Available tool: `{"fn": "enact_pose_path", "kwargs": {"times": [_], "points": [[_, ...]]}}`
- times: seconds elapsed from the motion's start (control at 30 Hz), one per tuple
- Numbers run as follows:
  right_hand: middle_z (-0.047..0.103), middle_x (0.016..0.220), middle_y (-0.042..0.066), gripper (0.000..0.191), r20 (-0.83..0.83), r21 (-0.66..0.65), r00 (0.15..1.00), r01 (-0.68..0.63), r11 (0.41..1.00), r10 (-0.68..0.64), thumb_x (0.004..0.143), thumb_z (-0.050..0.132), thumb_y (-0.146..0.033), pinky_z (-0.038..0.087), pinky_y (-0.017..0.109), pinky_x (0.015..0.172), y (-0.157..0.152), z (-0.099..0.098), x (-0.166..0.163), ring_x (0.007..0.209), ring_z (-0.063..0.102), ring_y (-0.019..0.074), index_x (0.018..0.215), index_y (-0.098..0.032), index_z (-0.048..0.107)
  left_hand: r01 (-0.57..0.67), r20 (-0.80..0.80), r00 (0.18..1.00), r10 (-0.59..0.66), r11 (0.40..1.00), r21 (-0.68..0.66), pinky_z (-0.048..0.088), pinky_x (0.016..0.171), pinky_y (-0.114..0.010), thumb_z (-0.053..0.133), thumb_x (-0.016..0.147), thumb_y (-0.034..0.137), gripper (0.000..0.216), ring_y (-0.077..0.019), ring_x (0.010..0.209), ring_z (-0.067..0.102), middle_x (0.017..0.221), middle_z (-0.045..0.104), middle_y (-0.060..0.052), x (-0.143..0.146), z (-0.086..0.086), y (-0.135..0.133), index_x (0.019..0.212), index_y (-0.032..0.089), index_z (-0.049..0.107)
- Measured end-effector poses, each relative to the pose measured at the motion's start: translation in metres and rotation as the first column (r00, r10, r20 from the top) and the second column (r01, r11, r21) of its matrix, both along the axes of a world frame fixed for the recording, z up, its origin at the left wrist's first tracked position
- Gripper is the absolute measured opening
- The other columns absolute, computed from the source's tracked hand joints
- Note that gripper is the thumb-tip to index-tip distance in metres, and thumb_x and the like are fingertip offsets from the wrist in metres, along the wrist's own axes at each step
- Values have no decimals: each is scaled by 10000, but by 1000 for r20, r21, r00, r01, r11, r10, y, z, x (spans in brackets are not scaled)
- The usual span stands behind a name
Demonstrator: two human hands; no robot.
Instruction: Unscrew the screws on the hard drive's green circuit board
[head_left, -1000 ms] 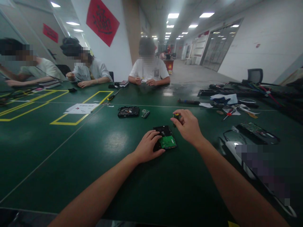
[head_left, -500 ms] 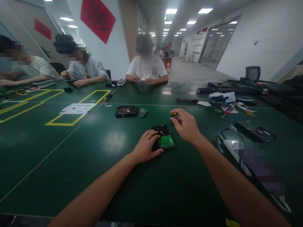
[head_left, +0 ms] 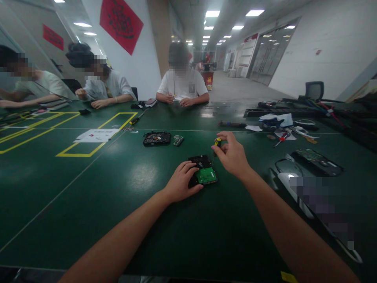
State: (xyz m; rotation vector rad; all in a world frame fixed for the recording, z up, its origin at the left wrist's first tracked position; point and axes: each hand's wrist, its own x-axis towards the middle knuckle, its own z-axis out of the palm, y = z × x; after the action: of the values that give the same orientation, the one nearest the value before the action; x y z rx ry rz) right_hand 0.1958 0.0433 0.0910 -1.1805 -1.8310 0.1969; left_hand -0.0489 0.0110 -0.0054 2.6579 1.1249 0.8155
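A hard drive (head_left: 202, 160) lies flat on the green table with its green circuit board (head_left: 207, 175) facing up. My left hand (head_left: 182, 182) grips its left side, fingers over the top and the thumb along the near edge. Closed around a small screwdriver (head_left: 218, 142) with a yellow and black handle is my right hand (head_left: 231, 153). The screwdriver stands nearly upright, its thin shaft pointing down to the drive's right edge beside the board. I cannot make out what its tip touches.
Beyond the drive lie an opened drive casing (head_left: 157, 138) and a small circuit board (head_left: 178, 140). Another drive (head_left: 317, 162) lies at the right, near a pale cable-like object (head_left: 294, 192). A second screwdriver (head_left: 134, 120) and white paper (head_left: 96, 135) are farther left. Several people sit across the table.
My right hand has tipped slightly, and more of the screwdriver's yellow handle shows, now more upright. My left hand and the hard drive have stayed in place.
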Motion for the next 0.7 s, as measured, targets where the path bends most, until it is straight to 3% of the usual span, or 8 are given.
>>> {"fn": "enact_pose_path", "kwargs": {"times": [0.13,0.33,0.57,0.7], "points": [[683,911,46,292,-41,-33,998,53,998,-54,920,667,-353,468,336,642,0,-6,-2,663,604,179,1156,-227,549,1,6,1000,-1,1000,-3,400,1191,-621,747,864,507,647,-366,1426,440,1448,565,-145,0,-1,1,1414,230,546],[672,1029,72,278,-45,17,998,33,999,-32,911,706,-396,485,337,634,1,-6,-1,673,600,166,1094,-235,573,1,5,1000,-1,1000,-12,402,1195,-616,756,857,510,657,-365,1433,434,1454,561,-141,0,0,0,1414,228,551],[694,1051,83,236,16,18,1000,-22,1000,22,984,589,-306,498,352,687,-4,-4,-5,743,623,194,1211,-241,588,-3,-2,1000,3,1000,3,389,1203,-616,737,869,513,641,-365,1436,429,1450,564,-140,0,2,-1,1410,224,550],[682,1106,92,233,47,59,999,-7,998,4,978,606,-346,499,363,696,-5,-5,-5,764,619,203,1192,-255,595,-2,-14,1000,3,1000,11,387,1209,-605,718,886,521,625,-358,1432,435,1447,566,-141,0,2,-1,1407,217,553]]}}
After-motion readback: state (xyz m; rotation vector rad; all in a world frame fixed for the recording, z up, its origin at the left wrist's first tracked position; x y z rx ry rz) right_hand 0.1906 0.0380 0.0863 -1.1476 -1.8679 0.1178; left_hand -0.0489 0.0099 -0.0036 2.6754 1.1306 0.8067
